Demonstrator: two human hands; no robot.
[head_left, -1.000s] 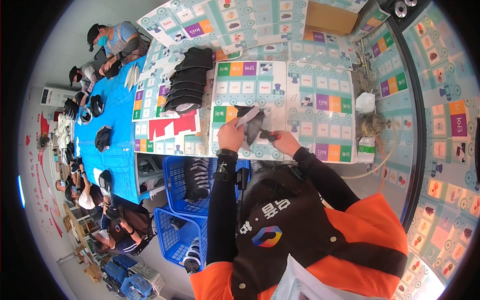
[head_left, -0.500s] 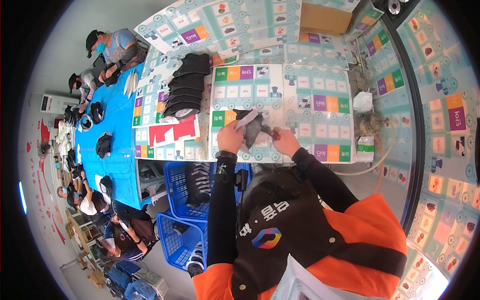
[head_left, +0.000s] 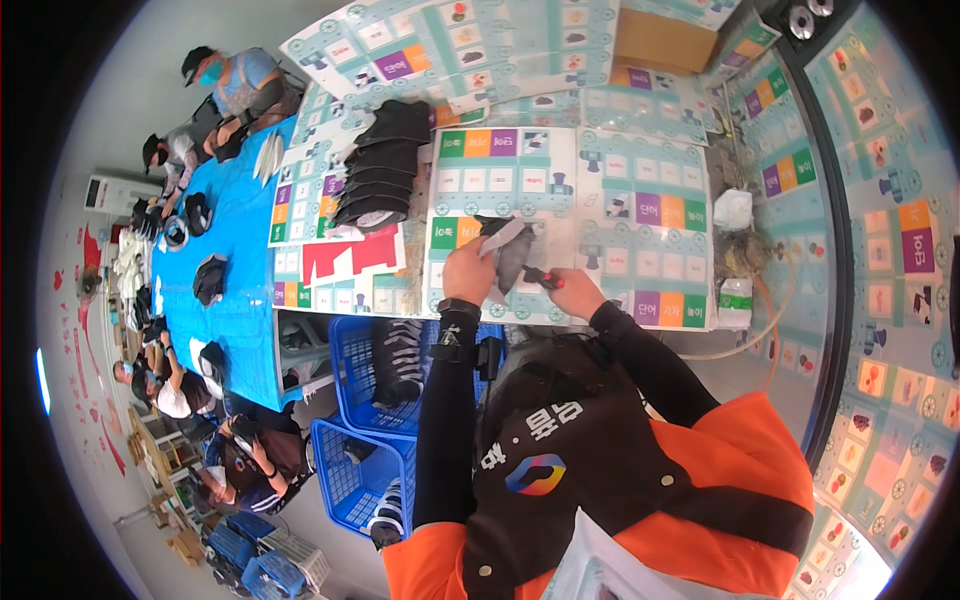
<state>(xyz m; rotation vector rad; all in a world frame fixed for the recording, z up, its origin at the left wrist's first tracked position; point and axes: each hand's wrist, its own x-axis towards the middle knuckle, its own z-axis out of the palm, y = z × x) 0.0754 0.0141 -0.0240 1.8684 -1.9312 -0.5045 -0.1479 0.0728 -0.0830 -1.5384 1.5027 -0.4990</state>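
A dark grey and black fabric piece, probably part of a shoe upper, is held just above the near part of the table. My left hand pinches its left edge, where a pale strip runs across the top. In my right hand is a small tool with a red and black handle, the fingers closed round it. Its tip points left at the piece's right edge, and what kind of tool it is I cannot make out. A row of overlapping black shoe uppers lies to the left.
Red and white sheets lie left of my hands. A white bag and a hose are at the right edge. Blue baskets stand below the table. People work around a blue-covered table at the far left.
The view has shifted slightly. The loose pale end that hung below the fabric piece no longer shows, and the tool's tip still sits close to its right edge. Both hands keep their hold.
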